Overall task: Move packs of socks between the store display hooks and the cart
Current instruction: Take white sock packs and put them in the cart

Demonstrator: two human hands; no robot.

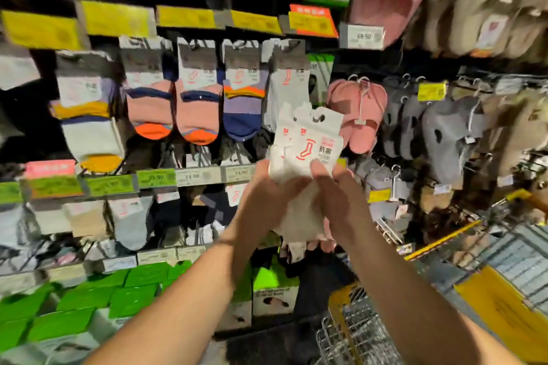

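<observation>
— What are the two hands doing in front of the sock wall?

— A shopper's left hand (267, 187) and right hand (335, 187) together clasp a small stack of white sock packs with white card headers printed with a red sock outline (308, 142). The fingers of both are curled round the lower, fabric half; the card headers fan out above the fingertips.

— Why held that way?

— Probably to square the packs and keep their hanger cut-outs lined up and free, ready for a hook.

— Which way do they point?

— Long axis near upright, tilted slightly right; headers up toward the row of hanging white socks (286, 83) just beyond the fingertips, toes down toward the wrists. The wire shopping cart with yellow trim (444, 246) sits below and right of the right hand.
</observation>
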